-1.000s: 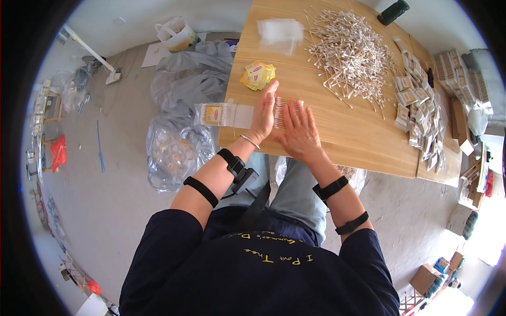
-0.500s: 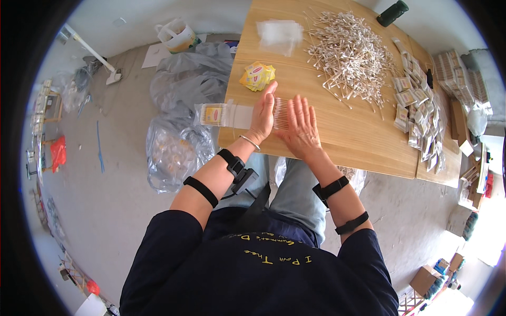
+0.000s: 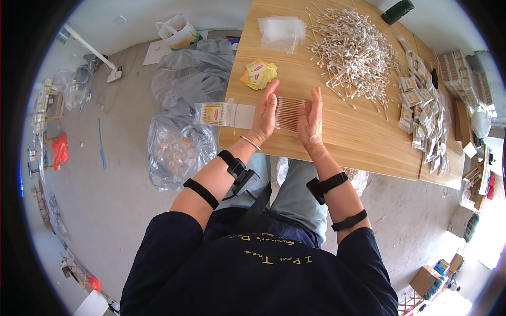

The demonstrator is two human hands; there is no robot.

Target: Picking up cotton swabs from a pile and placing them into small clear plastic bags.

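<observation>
Cotton swabs (image 3: 289,114) between left hand (image 3: 262,118), right hand (image 3: 311,122), both turned inward

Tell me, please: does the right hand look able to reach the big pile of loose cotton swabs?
Probably yes. The right hand is open beside the row of swabs; the pile lies ahead and to its right on the wooden table, with no object visible in between.

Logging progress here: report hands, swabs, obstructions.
Left hand, right hand open. Row of cotton swabs between them. Loose swab pile beyond, apart from both hands.
</observation>
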